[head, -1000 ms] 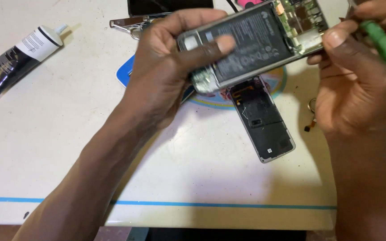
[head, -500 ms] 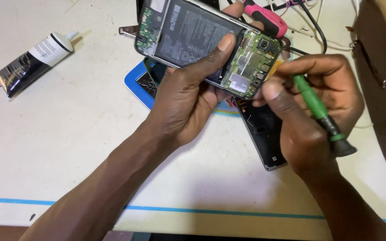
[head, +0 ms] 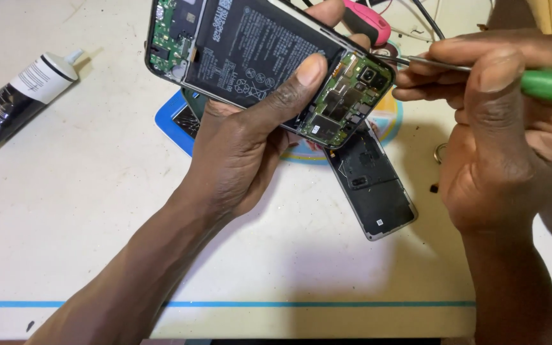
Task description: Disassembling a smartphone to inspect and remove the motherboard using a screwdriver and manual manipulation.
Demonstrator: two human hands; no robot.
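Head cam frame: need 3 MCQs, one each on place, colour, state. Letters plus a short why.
1. Where does the glue tube lie?
A. on the table at far left
B. under the opened phone
C. in the right hand

2. What colour is the screwdriver handle?
A. red
B. green
C. black

3. In what state is the opened phone in the left hand?
A. back cover on
B. still boxed
C. back off, battery and circuit board bare

Answers:
1 A: the tube rests alone on the white table, away from both hands.
2 B: the handle gripped by the right hand is green, with a metal shaft whose tip is at the phone's camera corner.
3 C: the dark battery and green board show, and a separate back cover lies on the table below.
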